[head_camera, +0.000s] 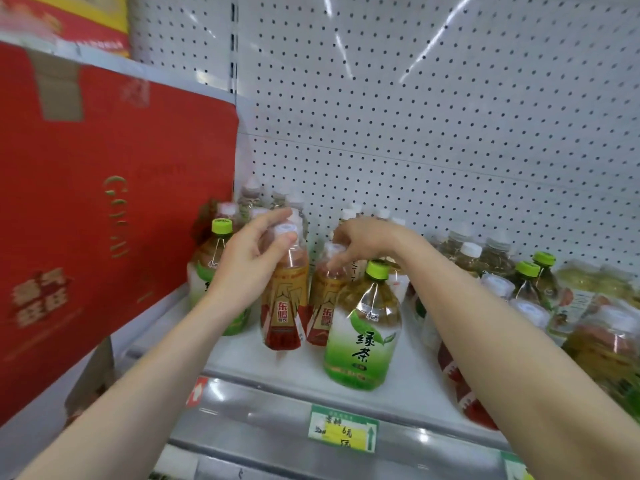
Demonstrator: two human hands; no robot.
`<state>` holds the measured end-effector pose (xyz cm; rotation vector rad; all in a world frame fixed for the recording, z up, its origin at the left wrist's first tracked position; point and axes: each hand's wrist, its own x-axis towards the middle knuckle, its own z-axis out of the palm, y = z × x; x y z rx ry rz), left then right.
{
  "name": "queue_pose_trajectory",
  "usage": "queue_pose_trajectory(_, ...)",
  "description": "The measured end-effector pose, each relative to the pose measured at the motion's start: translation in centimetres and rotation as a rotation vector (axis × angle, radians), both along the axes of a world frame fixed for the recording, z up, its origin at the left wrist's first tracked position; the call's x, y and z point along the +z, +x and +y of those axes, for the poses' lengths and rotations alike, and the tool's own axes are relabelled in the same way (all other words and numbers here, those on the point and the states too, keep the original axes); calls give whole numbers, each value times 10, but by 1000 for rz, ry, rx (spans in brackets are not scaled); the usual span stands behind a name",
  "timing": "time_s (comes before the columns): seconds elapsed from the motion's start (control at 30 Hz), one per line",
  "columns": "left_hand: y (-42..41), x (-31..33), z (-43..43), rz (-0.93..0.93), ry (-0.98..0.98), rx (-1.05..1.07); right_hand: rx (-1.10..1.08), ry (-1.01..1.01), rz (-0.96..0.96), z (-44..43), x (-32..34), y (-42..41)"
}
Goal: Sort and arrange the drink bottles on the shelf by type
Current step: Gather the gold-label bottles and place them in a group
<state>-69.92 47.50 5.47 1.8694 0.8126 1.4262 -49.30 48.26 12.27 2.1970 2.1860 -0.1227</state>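
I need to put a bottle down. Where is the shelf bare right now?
Bare shelf shows along the front edge, ahead of the two orange-label bottles and left of the front green tea bottle. A narrower strip lies right of that bottle. The back row and the right side are crowded with mixed bottles.

White pegboard back panel streaked with light glare; red cardboard box at left; green price tag below.
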Motion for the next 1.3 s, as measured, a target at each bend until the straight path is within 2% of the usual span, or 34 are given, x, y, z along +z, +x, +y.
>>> queue_pose_trajectory(0.07,0,-3,1,5,-14,-14,-2,22,8,1,-1,1)
queue_pose_trajectory(0.13,0,-4,3,-15,-27,-30,-23,91,143,0,-2,8)
queue_pose_trajectory(0.23,1,-3,5,-62,-40,-58,-99,282,546,-10,4,15)
queue_pose_trajectory(0.33,6,3,2,-148,-62,-94,-171,573,968,-19,20,22)
queue_pose_trajectory(0.47,12,22,-9,-247,-37,-118,-126,946,1349,-44,52,36)
queue_pose_trajectory(0.57,16,40,-23,-301,-2,-152,-68,1167,1536,-81,74,51)
queue_pose_trajectory(0.63,17,50,-34,-329,15,-187,-67,1213,1549,-111,81,60)
queue_pose_trajectory(0.77,28,64,-61,-357,-5,-311,-150,1147,1480,-174,71,67)
queue_pose_trajectory(0.9,62,60,-88,-326,-79,-450,-290,1127,1269,-221,44,72)
queue_pose_trajectory(1.0,96,49,-102,-230,-77,-461,-372,1098,1161,-247,27,85)
queue_pose_trajectory(1.13,142,23,-106,2,-14,-388,-386,1064,1064,-276,12,113)
queue_pose_trajectory(1.3,186,-9,-111,234,32,-236,-402,1012,1049,-286,8,157)
